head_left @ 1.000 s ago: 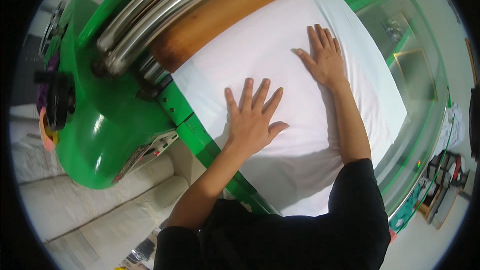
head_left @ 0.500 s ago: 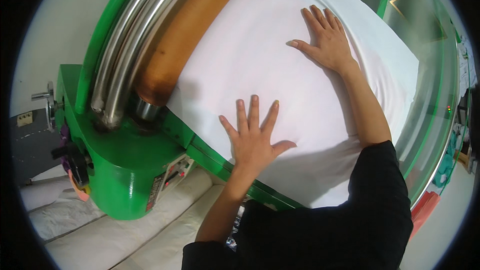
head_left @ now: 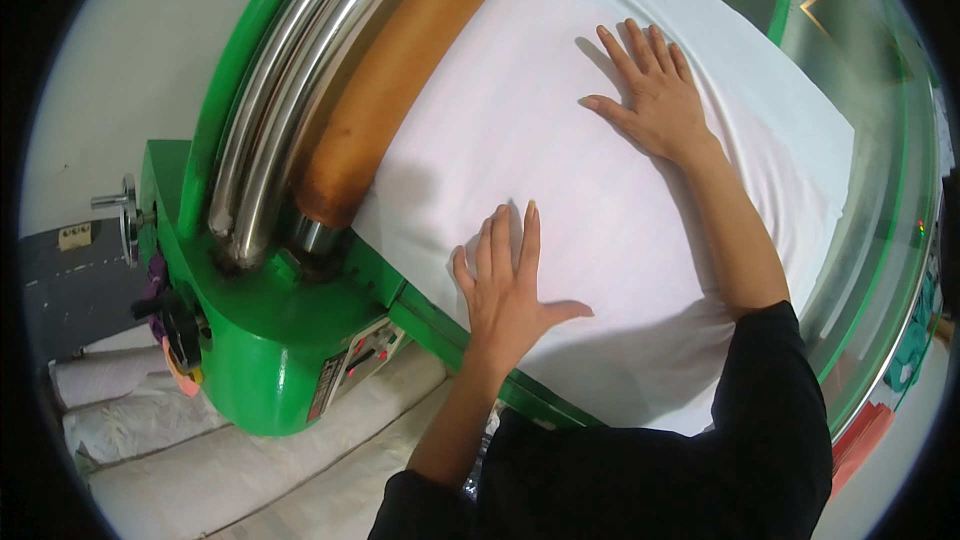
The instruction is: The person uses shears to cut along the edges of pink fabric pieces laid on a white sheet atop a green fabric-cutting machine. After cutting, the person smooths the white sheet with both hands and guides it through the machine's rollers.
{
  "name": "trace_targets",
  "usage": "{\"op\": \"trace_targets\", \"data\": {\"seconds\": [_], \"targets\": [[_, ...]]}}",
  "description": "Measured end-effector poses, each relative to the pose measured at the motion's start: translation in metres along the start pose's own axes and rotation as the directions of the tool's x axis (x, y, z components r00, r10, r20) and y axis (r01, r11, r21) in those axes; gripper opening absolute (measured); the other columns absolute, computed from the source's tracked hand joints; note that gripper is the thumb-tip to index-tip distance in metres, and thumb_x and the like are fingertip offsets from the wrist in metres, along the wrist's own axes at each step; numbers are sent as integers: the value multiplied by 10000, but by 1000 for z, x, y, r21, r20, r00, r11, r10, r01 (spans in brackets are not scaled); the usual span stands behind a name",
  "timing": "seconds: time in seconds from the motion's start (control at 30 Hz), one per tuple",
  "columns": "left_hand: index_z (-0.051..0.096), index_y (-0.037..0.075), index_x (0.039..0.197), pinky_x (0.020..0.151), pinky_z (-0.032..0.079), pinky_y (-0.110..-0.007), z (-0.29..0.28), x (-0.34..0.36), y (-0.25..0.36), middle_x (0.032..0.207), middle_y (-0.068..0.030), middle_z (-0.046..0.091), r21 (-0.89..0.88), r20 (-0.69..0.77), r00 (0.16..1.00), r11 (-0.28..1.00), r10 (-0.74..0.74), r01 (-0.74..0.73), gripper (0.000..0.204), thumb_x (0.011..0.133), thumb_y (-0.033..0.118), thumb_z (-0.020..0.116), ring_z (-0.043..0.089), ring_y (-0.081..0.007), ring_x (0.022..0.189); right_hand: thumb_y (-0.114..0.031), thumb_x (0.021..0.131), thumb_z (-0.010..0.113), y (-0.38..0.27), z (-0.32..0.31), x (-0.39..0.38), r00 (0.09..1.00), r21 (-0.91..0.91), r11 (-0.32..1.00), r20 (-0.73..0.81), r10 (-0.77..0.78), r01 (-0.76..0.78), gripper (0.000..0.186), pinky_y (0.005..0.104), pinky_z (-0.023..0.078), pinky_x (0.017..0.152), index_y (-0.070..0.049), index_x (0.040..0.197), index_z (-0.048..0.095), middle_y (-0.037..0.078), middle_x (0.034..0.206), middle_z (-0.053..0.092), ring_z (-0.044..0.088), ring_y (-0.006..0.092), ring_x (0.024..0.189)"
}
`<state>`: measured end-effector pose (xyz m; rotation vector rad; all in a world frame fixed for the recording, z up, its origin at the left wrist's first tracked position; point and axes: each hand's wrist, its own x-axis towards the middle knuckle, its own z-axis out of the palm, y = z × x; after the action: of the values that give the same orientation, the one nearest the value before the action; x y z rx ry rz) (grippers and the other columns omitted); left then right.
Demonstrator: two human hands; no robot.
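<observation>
A sheet of white fabric [head_left: 500, 130] lies over the bed of a green machine, its far left edge against a large brown roller [head_left: 375, 105]. My left hand [head_left: 506, 290] is over the fabric near its front left edge, fingers extended and thumb out to the right. Farther back and to the right, my right hand [head_left: 660, 105] has its fingers spread above the cloth. Neither hand grips anything; whether the palms press on the cloth cannot be told. Soft folds run through the fabric beside my right forearm.
Two shiny metal rollers [head_left: 270, 130] run beside the brown one. The green machine housing [head_left: 270, 360] carries a handwheel [head_left: 128, 220], a black knob [head_left: 182, 328] and a control panel [head_left: 358, 368]. Long whitish rolls [head_left: 270, 450] lie below. A clear curved rim [head_left: 860, 330] bounds the right side.
The view has shifted slightly, so the machine sits farther right. My left hand's fingers have drawn closer together, while my right hand stays spread in nearly the same place over the cloth.
</observation>
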<state>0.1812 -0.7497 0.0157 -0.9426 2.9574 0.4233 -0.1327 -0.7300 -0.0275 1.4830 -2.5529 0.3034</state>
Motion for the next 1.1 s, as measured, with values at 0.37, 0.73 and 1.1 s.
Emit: {"op": "trace_targets", "data": {"seconds": [0.37, 0.73, 1.1], "targets": [[533, 48, 1607, 1051, 374, -603, 40, 67, -35, 1218, -135, 665, 7, -446, 895, 1000, -16, 21, 1103, 817, 769, 803, 576, -315, 1236, -587, 1057, 624, -6, 25, 0, 990, 203, 972, -91, -106, 123, 754, 538, 251, 1346, -185, 1672, 453, 203, 1737, 397, 290, 447, 1639], [272, 167, 1758, 1159, 98, -907, 34, 63, -22, 1804, -286, 151, 217, -115, 958, 935, -261, 281, 1086, 937, 765, 657, 116, -580, 1642, -788, 943, 636, -22, 5, 6, 999, 119, 993, -25, -21, 24, 992, 556, 201, 1355, -115, 1652, 475, 247, 1714, 408, 293, 448, 1637], [256, 239, 1772, 1160, 93, -899, 46, 69, -37, 1824, -240, 151, 268, -136, 962, 926, -238, 267, 996, 994, 816, 487, 129, -538, 1662, -810, 909, 658, -8, 29, 24, 988, 288, 948, -107, -112, 139, 1028, 579, 246, 1337, -56, 1595, 521, 237, 1688, 428, 317, 469, 1613]]}}
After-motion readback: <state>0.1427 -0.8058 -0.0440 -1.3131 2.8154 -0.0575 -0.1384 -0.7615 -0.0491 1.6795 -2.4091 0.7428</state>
